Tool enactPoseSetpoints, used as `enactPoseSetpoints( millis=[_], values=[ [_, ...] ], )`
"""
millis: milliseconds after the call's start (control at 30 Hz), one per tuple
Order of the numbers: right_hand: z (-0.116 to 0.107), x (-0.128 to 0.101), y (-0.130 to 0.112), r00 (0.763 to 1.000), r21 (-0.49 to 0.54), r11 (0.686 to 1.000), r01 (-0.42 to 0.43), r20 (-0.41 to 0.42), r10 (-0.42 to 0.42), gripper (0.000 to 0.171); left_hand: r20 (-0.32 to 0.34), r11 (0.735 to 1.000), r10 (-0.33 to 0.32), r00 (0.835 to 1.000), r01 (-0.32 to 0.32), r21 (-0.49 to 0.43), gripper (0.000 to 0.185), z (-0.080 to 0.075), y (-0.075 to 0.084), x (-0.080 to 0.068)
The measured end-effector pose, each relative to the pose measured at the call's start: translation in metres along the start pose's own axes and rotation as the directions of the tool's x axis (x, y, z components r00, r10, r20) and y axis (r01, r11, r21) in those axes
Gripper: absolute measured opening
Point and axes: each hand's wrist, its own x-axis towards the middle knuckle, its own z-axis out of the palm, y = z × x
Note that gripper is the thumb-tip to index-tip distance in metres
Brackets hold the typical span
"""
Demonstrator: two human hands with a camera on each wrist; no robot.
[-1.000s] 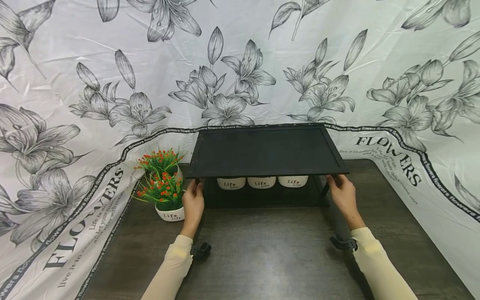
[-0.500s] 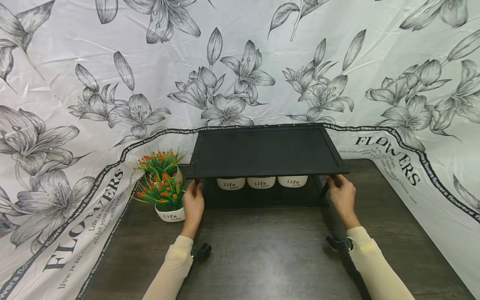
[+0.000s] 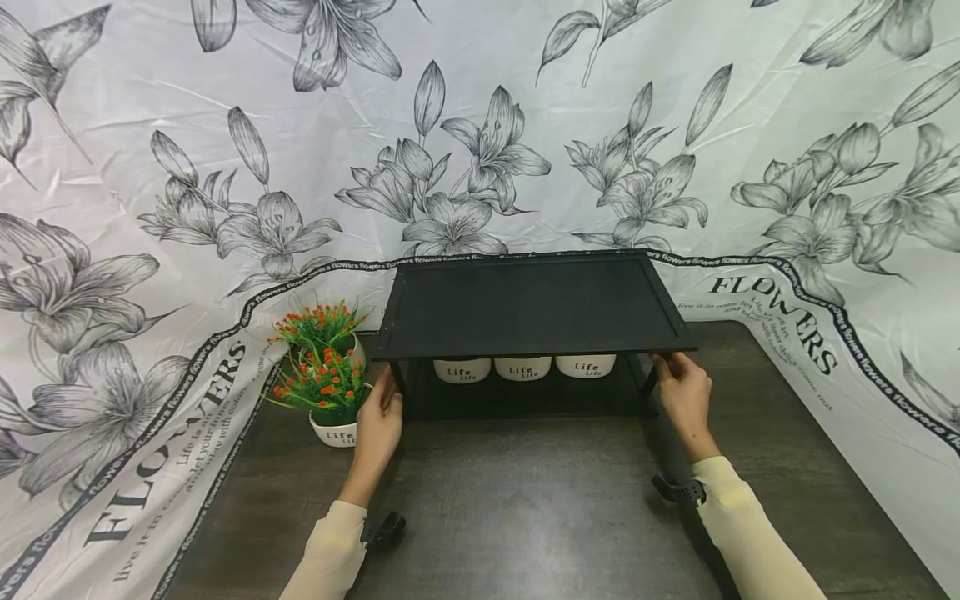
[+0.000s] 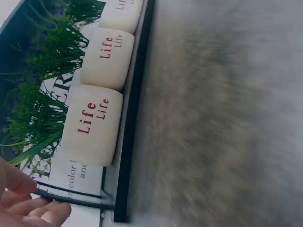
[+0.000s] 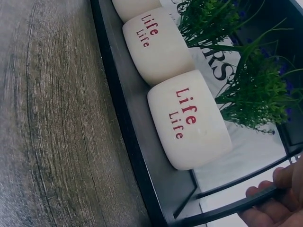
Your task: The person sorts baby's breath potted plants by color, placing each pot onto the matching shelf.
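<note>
A black two-tier shelf stands on the table, with three white pots lettered "Life" in a row on its lower tier. Green plants with small purple flowers grow from these pots. My left hand is at the shelf's left side; in the left wrist view its thumb and curled fingers lie about the thin side post. On the other side, my right hand grips the right side post just below the top board. The upper tier hides the plants in the head view.
Two white pots of red-flowered plants stand left of the shelf, close to my left hand. Behind the shelf hangs a white cloth printed with grey lilies. Dark wood table extends in front.
My left hand and wrist have shifted a little left and toward me, overlapping the front red-flowered pot more. The right hand has barely moved, and the shelf stays in place.
</note>
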Motion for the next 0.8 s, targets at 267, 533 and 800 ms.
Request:
enactPoseSetpoints(
  millis=[267, 533, 800],
  values=[
    [-0.002, 0.0, 0.0, 1.0, 0.021, 1.0, -0.003, 0.003, 0.003, 0.023, 0.048, 0.99, 0.123, 0.991, -0.119, -0.07, 0.026, -0.032, -0.019, -0.032],
    [-0.002, 0.0, 0.001, 1.0, 0.019, 1.0, -0.021, 0.002, 0.021, 0.022, 0.049, 0.998, 0.013, 0.999, -0.01, -0.058, 0.017, -0.074, -0.047, -0.051],
    [0.0, -0.002, 0.001, 0.999, 0.036, 0.998, -0.044, 0.006, 0.043, 0.022, -0.252, 0.981, -0.113, 0.961, 0.148, 0.125, 0.016, -0.108, -0.059, -0.039]
  ],
)
